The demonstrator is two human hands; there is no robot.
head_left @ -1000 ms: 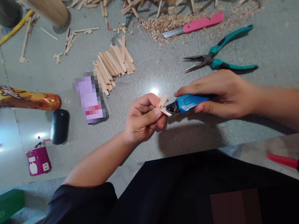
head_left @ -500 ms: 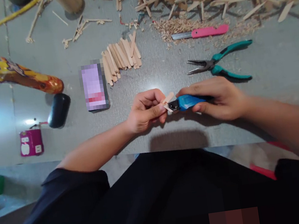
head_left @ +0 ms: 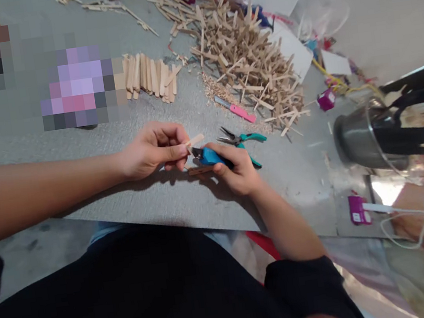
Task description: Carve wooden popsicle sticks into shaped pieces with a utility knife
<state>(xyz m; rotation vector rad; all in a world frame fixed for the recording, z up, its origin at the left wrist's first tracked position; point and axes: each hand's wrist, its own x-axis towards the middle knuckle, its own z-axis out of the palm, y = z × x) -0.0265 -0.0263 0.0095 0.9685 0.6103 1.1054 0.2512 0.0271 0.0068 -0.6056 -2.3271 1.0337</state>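
Observation:
My left hand (head_left: 152, 149) pinches a short wooden stick (head_left: 195, 140) between thumb and fingers above the grey mat (head_left: 163, 202). My right hand (head_left: 237, 170) is wrapped round a blue-handled cutter (head_left: 208, 156), whose black jaws touch the stick's near end. A second short stick piece (head_left: 200, 170) lies on the mat just below the cutter. Both hands are closed and meet in the middle of the view.
Green long-nose pliers (head_left: 244, 138) lie just behind my right hand. A pink utility knife (head_left: 236, 109), a row of cut sticks (head_left: 150, 77) and a big heap of sticks (head_left: 244, 54) lie farther back. A metal pot (head_left: 363, 143) stands right, a blurred phone (head_left: 79, 88) left.
The view has swung sharply to the right and tilted, so the pot and right-side clutter now show. My hands still hold the stick and the cutter together; a cut piece now lies under the cutter.

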